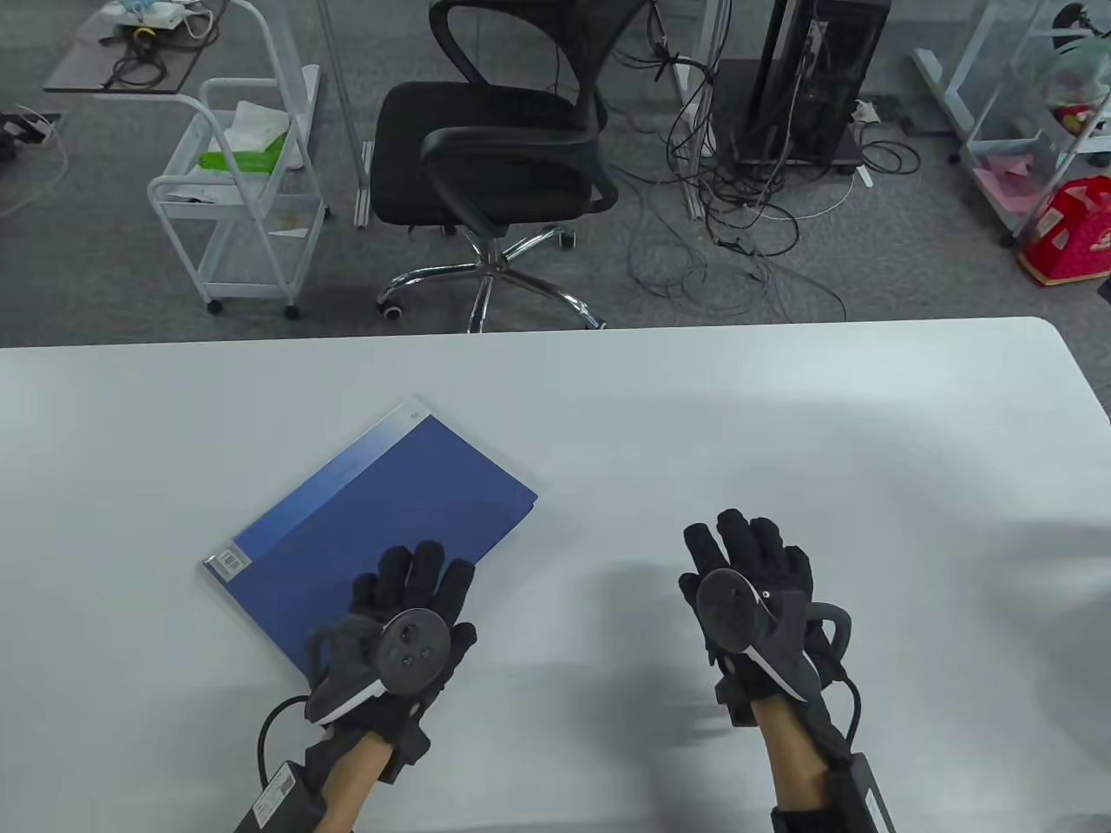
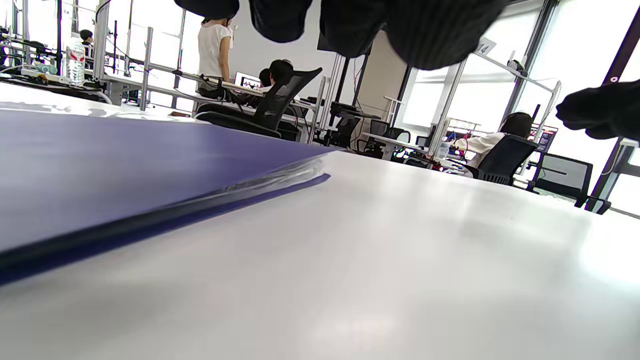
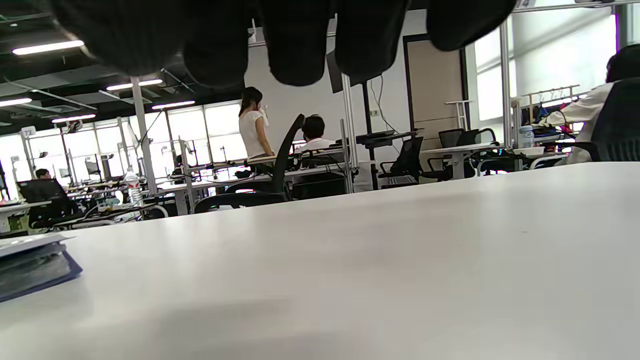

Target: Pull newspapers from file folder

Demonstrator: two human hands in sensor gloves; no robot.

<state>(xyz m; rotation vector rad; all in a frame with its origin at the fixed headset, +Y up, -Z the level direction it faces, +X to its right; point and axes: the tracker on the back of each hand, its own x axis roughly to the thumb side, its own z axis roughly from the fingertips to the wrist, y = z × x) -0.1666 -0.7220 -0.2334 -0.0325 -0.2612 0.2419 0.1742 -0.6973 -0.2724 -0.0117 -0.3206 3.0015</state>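
A blue file folder [image 1: 373,521] lies closed and slanted on the white table [image 1: 694,416], left of centre. A label sits at its near left corner. My left hand [image 1: 417,581] hovers over the folder's near right corner with fingers stretched out, holding nothing. In the left wrist view the folder [image 2: 100,165] lies flat below the fingers [image 2: 350,20], with thin pale sheet edges between its covers. My right hand [image 1: 746,555] is open and empty over bare table to the right. In the right wrist view the folder's edge [image 3: 30,270] shows at far left. No newspaper shows.
Beyond the table's far edge stand a black office chair [image 1: 503,156], a white wire cart [image 1: 234,200] and a computer tower [image 1: 807,78] with loose cables on the floor. The table's right edge curves in at the far right.
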